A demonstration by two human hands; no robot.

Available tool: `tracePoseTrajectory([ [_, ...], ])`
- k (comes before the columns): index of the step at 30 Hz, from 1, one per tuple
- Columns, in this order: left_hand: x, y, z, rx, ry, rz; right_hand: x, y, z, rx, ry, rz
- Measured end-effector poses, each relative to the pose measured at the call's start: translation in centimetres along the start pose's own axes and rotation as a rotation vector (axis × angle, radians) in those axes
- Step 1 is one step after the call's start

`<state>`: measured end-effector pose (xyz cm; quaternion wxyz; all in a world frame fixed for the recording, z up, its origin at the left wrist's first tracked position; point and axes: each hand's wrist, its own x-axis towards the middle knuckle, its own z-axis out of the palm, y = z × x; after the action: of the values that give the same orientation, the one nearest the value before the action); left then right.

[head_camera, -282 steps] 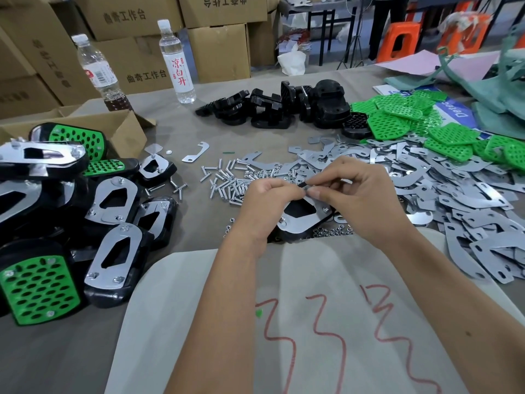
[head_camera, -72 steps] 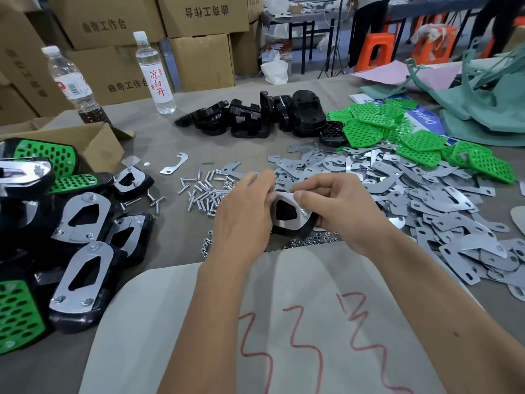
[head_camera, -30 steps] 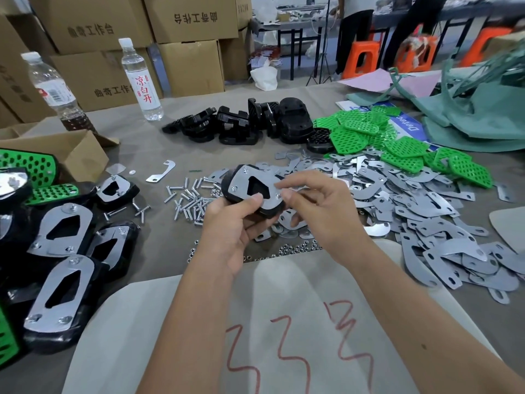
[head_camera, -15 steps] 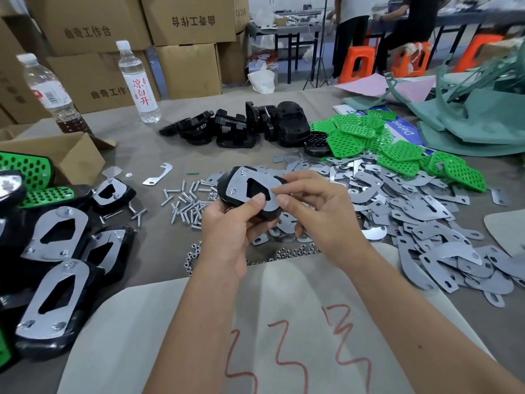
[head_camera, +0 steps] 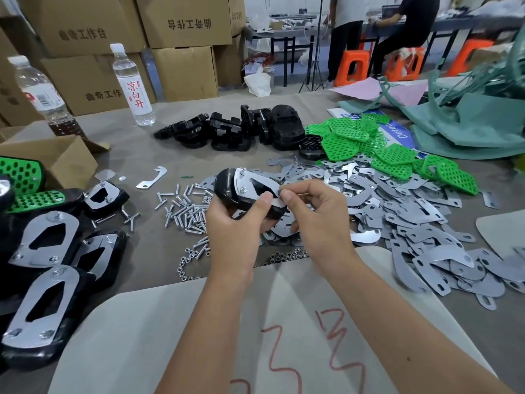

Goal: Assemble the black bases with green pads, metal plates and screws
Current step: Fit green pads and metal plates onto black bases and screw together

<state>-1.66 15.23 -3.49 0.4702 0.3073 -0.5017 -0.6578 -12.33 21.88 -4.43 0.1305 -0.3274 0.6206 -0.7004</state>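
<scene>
My left hand grips a black base lifted above the table, with a metal plate on its upper face and screw ends sticking up through the plate. My right hand pinches at the plate's near right corner with thumb and forefinger. Loose screws lie left of my hands and small nuts just below them. A heap of metal plates spreads to the right, green pads behind it, and bare black bases at the back.
Finished bases with plates pile up at the left by an open cardboard box. Two water bottles stand at the back left before stacked cartons. A pale sheet with red marks covers the near table. Green fabric lies far right.
The base has come up off the table into my left hand and tilted. My right fingers have stayed at the plate's near corner. The view has shifted slightly upward.
</scene>
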Motion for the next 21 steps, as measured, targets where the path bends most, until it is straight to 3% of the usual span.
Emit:
tracePoseTrajectory([
  [5,0.5,0.5,-0.8,0.011,0.035,-0.026,0.2,-0.4,-0.8,-0.127,-0.3,-0.085],
  [15,0.4,4.5,-3.9,0.231,0.232,-0.133,-1.4,-1.3,4.0,-0.712,-0.284,-0.652],
  [18,0.6,7.3,-6.7,0.32,0.221,-0.059,-1.5,-2.9,7.9,-0.581,-0.192,-0.477],
  [21,0.9,10.0,-10.0,0.364,0.361,0.095,-1.2,-4.5,12.3,-0.449,-0.224,-0.309],
])
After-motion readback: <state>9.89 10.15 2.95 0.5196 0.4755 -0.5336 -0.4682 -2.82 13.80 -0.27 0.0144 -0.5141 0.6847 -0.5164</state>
